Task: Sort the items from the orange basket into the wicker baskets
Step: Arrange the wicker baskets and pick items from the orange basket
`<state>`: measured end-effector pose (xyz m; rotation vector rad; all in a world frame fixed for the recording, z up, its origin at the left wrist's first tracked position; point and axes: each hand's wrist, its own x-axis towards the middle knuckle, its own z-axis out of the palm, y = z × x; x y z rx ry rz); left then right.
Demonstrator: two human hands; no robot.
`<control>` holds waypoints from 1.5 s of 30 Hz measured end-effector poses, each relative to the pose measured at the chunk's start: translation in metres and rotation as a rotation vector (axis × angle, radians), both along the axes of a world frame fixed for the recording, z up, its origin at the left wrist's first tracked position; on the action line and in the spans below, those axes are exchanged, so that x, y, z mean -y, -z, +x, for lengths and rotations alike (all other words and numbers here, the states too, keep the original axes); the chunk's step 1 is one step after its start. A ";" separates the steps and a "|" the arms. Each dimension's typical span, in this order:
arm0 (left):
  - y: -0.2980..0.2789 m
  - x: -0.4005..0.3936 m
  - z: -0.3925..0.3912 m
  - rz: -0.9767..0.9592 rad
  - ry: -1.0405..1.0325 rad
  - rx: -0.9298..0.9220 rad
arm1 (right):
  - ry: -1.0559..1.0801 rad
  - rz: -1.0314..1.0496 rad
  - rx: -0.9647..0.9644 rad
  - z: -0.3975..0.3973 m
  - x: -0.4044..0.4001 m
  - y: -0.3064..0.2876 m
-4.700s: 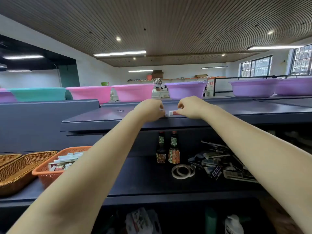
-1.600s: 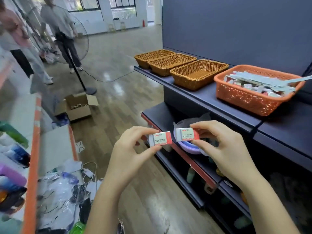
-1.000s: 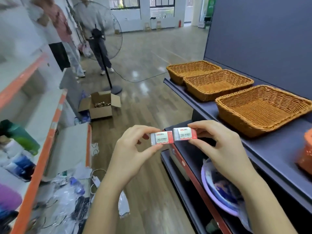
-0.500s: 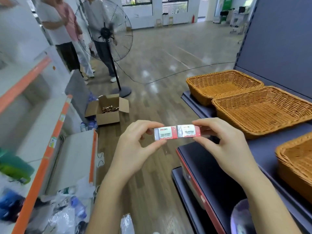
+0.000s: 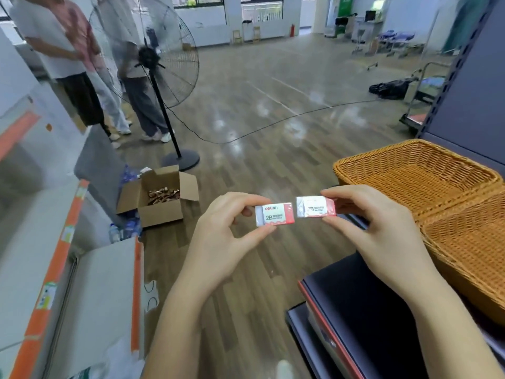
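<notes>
- A wrapped eraser (image 5: 275,216), marked "2B" on a red and white sleeve, is pinched between the thumb and fingers of the left hand (image 5: 222,242).
- A second eraser (image 5: 316,207) of the same kind is pinched between the thumb and forefinger of the right hand (image 5: 382,236).
- The two erasers are held side by side in the middle of the view, just apart, above the wooden floor (image 5: 273,119).
- Two wicker baskets (image 5: 415,173) are seen at the right on a dark shelf (image 5: 369,310); the far one lies just right of the right hand, and the near one (image 5: 470,250) touches it.
- Nothing can be seen inside either wicker basket.
- At the far left a standing fan (image 5: 153,58) is placed, with people standing behind it.
- An open cardboard box (image 5: 158,198) with brown bits inside is set on the floor left of the hands.
- A white shelf with orange edging (image 5: 49,269) is seen along the near left.
</notes>
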<state>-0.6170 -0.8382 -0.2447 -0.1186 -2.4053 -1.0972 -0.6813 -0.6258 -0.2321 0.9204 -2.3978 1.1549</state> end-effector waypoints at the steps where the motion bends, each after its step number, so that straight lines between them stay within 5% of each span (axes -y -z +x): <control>1: 0.000 0.007 -0.013 -0.003 0.004 -0.004 | 0.000 -0.005 -0.004 -0.012 0.007 0.000; 16: -0.025 0.045 -0.198 -0.031 0.174 -0.077 | 0.216 -0.018 -0.037 -0.146 0.041 -0.026; 32: -0.032 0.029 -0.384 0.009 0.764 -0.085 | 0.841 0.086 -0.034 -0.208 0.057 -0.038; 45: -0.004 -0.057 -0.427 0.003 1.195 0.040 | 1.265 0.169 0.131 -0.189 0.027 -0.024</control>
